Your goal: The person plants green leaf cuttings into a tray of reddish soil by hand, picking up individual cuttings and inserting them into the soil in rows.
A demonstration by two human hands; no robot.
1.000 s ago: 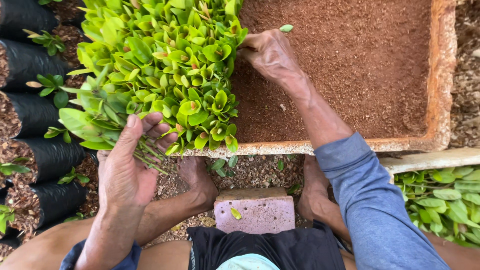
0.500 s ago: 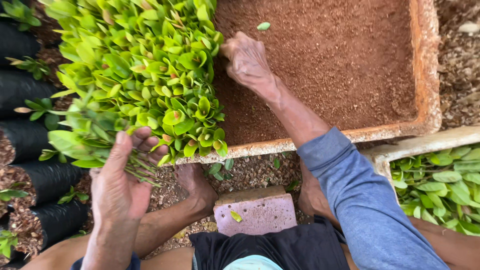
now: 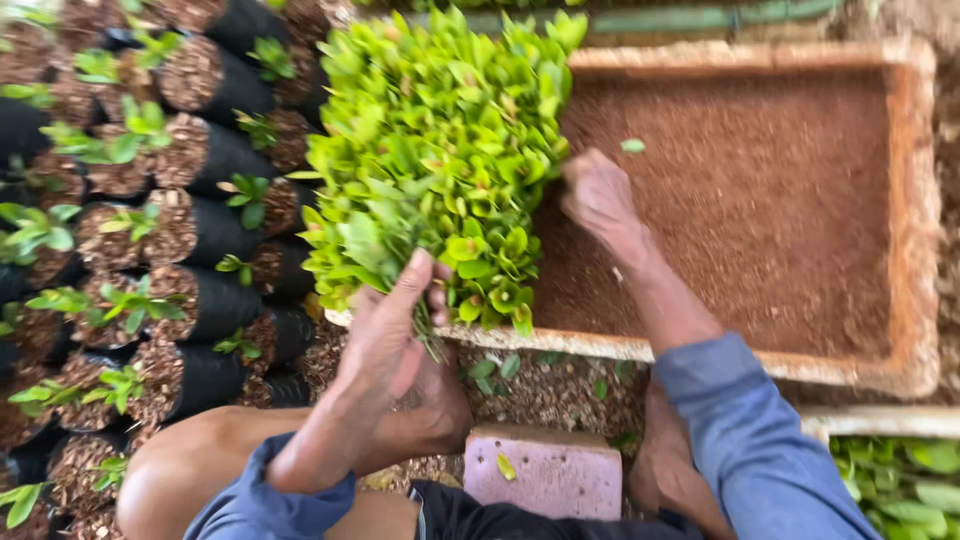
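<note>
Fingers (image 3: pixel 425 275) of the left hand (image 3: pixel 385 345) are curled shut around a bundle of cuttings (image 3: pixel 370 240) just off the near-left corner of the tray (image 3: pixel 915 220). The right hand (image 3: pixel 600 200) presses into the tray's brown bedding beside the planted cuttings (image 3: pixel 450 130); can't tell its grip, too blurry. Those stems look light and snappy, so best held low by the stalks, leaves left alone.

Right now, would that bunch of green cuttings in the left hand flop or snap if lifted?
The bunch of cuttings probably flops: thin stems fan from the left hand. Likely light, being mostly leaves. Stems look fragile.
</note>
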